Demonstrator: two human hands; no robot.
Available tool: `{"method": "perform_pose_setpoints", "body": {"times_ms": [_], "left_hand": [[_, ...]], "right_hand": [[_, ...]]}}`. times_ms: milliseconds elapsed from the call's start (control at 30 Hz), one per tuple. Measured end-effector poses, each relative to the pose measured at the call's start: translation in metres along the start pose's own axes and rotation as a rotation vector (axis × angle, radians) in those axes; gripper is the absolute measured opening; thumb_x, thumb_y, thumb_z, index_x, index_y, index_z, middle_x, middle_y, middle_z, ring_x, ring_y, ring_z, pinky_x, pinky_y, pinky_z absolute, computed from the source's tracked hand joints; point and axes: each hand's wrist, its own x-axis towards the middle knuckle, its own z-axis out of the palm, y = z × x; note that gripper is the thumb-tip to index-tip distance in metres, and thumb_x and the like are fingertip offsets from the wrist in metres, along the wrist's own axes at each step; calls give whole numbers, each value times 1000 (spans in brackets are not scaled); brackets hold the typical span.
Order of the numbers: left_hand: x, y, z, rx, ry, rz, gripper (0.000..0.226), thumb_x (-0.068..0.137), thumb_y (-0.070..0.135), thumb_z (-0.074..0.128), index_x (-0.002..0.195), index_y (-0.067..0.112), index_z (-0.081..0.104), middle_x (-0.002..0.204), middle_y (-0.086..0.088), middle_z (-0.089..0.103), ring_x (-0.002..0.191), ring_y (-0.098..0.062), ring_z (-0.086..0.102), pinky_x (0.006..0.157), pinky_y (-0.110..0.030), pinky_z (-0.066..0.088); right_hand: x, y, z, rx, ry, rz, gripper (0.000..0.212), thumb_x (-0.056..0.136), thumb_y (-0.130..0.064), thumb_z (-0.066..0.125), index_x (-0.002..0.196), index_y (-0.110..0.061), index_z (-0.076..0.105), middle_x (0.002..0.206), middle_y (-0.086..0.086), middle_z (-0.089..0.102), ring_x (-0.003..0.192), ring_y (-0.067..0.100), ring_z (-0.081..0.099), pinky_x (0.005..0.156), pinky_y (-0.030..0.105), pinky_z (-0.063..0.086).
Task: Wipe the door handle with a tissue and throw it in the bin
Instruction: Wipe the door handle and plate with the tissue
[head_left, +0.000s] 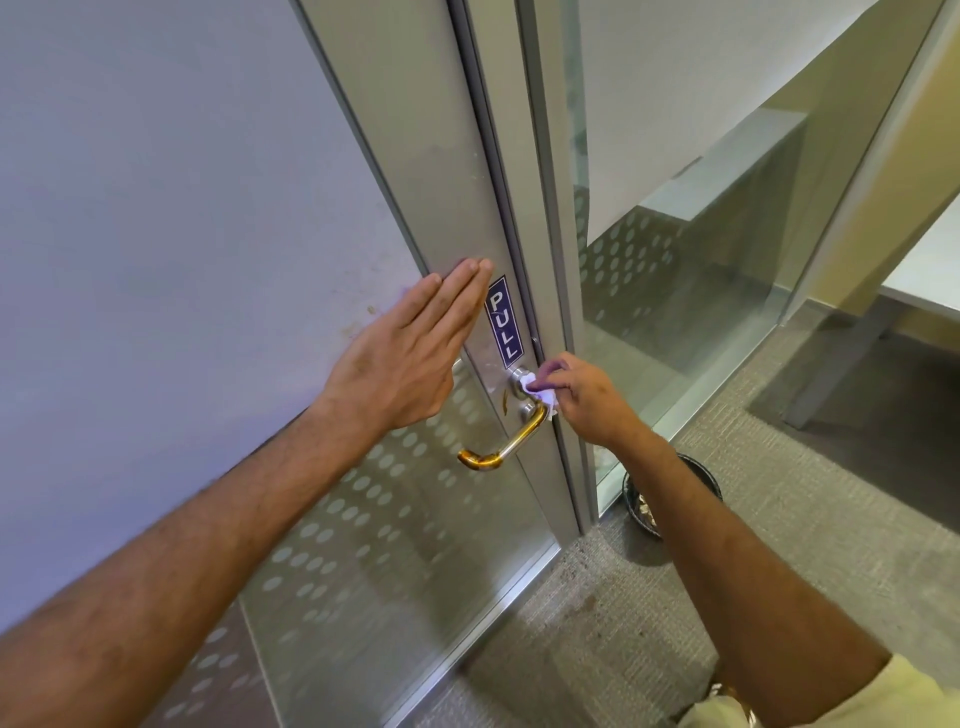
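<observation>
A brass door handle (511, 441) curves out from the metal stile of a frosted glass door (208, 182), under a blue PULL sign (504, 322). My right hand (587, 400) pinches a crumpled white tissue (540, 391) against the handle's upper mount. My left hand (410, 353) lies flat with fingers together on the door, just left of the sign. A black mesh bin (644, 501) stands on the carpet below my right forearm, partly hidden by it.
A fixed glass panel (675, 260) with a dotted frosted band runs right of the door frame. Behind it are a low cabinet (727, 171) and a white table (924, 270). Grey carpet (779, 545) covers the floor.
</observation>
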Motion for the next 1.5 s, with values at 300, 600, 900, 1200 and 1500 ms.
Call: {"method": "perform_pose_setpoints", "body": {"times_ms": [300,600,900,1200,1500], "left_hand": [[-1,0,-1,26,-11,5,81,101,36,18,164,-10,-3,174,-25,-4,163,-35,3,132,-45,7],[-1,0,1,29,-23,7,81,102,38,17,164,-10,-4,173,-26,-6,162,-35,2,133,-45,7],[-1,-1,-1,28,-49,8,80,102,38,13,164,-10,-5,173,-26,-7,162,-36,0,132,-45,4],[-1,0,-3,15,-15,-8,82,99,36,19,165,-10,0,174,-23,-2,163,-33,6,132,-44,7],[-1,-1,-6,16,-21,7,80,100,34,22,165,-9,2,174,-23,2,162,-33,8,133,-44,12]], "right_hand": [[12,6,-4,-3,-68,9,20,95,-6,56,105,-3,73,99,9,57,87,20,56,77,30,52],[-4,3,-1,-71,-100,-163,20,91,-7,64,106,-9,77,109,7,75,96,8,57,82,6,36],[-27,-11,17,-286,-26,-152,24,87,-29,67,109,-26,76,112,-9,75,128,24,48,106,42,34],[-57,-48,68,-303,155,-194,20,91,-20,60,96,-19,79,103,-6,78,134,29,51,119,44,-10],[-57,-82,89,-482,8,67,43,65,-9,83,103,-26,74,89,-8,78,124,26,55,118,55,10]]}}
